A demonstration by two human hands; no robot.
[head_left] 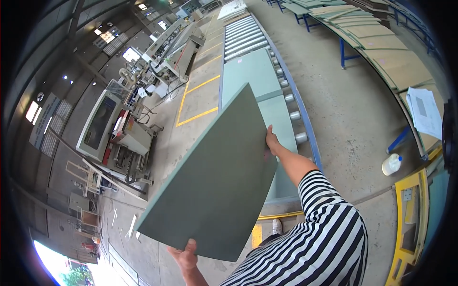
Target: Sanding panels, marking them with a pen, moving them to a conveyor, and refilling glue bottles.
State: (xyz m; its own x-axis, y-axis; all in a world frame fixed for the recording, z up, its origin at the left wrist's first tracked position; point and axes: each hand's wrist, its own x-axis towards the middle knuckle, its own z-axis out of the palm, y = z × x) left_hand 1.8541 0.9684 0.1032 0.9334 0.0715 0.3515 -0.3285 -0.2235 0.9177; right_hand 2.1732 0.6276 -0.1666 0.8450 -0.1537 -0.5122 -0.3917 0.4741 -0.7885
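Holding step: a flat, grey-green rectangular board (205, 176), tilted at frame centre.
Left grip (185, 256) clamps its lower edge, right grip (272, 142) its right; the next move likely calls for balanced support.

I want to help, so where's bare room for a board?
There's bare floor between the rollers and the brown boards on the right. More lies inside the yellow lines left of the rollers. Far rollers past the flat green boards are bare too. It's crowded where brown boards overlap and green ones lie. The held board hides some floor.
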